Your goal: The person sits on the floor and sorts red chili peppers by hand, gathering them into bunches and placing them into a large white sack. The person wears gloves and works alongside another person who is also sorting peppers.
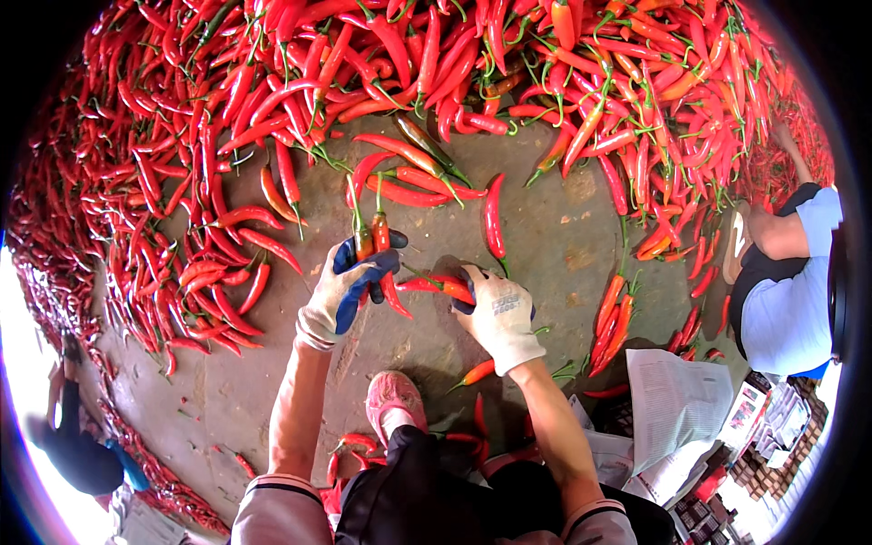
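Note:
My left hand [357,272], in a pale knit glove with a blue coated palm, is closed around a few red chili peppers [381,233], their green stems pointing away from me. To its right, my right hand [496,312], gloved the same way, has its fingers on red chili peppers [449,287] whose tips and stem point left, towards my left hand. Its palm side is hidden. Just beyond my hands several loose chilies lie on the floor, among them a single curved red chili [494,221] and a dark brownish-green one [429,146].
Heaped red chilies [436,48] curve around the front and left. A small bundle of chilies [612,323] lies at right. Newspaper sheets [671,402] stand beside a box at lower right. A person [783,286] crouches at right; another person [82,436] is at lower left.

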A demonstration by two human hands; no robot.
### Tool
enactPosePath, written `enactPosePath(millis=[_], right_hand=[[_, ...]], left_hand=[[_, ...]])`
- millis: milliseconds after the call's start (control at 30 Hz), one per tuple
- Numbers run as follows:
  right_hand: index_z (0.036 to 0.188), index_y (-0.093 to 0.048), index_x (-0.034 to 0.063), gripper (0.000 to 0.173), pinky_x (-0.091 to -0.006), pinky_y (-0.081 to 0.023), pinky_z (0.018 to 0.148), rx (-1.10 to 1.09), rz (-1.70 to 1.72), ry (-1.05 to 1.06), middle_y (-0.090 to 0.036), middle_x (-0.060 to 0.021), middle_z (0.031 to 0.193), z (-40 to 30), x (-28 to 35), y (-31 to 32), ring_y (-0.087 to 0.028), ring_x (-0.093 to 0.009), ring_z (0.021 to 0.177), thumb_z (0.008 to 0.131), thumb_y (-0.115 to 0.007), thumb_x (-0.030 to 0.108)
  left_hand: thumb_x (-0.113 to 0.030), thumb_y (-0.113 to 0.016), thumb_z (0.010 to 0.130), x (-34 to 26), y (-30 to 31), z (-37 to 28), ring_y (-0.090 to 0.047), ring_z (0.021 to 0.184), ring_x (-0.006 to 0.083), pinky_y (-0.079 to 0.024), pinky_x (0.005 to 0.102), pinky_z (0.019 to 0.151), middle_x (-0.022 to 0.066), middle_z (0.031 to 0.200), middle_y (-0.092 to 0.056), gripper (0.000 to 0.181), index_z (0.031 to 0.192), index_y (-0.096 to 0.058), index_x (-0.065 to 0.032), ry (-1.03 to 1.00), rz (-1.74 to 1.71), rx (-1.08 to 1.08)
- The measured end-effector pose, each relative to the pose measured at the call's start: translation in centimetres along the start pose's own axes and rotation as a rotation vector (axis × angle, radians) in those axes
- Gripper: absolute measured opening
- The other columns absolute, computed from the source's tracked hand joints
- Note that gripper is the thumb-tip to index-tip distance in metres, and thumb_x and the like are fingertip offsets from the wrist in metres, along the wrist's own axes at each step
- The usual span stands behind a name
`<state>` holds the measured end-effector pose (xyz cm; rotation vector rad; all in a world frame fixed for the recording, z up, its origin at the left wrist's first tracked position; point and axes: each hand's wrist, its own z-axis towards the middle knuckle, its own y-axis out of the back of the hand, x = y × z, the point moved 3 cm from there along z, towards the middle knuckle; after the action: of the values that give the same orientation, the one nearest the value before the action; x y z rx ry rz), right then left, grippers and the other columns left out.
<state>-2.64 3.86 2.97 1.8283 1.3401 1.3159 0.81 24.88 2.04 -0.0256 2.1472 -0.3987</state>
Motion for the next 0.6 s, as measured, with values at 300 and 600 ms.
enactPosePath(millis=[300,600], right_hand=[[0.098,-0.064,-0.0027,0.036,-0.027,-0.05,0.074,-0.026,0.504,-0.19,-0.065,-0.0029,0.084,-3.5,-13.1,7.2,-0.056,-0.009,0.077,0.068,-0.08,0.009],[0.097,-0.066,0.0039,0.018,-0.0225,-0.042,0.047,-0.042,1.012,-0.587,-0.063,0.0011,0.074,-3.9,-15.1,4.4,-0.057,-0.007,0.058,0.087,-0.067,0.019]], left_hand=[[-0.016,-0.071,0.071,-1.3,-6.9,3.0,-0.063,0.08,0.0344,-0.052,0.0392,0.071,0.0141,0.092,-0.063,0.042,0.112,-0.062,-0.0074,-0.543,1.026,0.063],[-0.014,-0.064,0.076,0.4,-12.5,7.1,-0.064,0.086,0.0296,-0.053,0.0419,0.068,0.0126,0.098,-0.059,0.036,0.112,-0.059,-0.0127,-0.532,1.711,0.363]])
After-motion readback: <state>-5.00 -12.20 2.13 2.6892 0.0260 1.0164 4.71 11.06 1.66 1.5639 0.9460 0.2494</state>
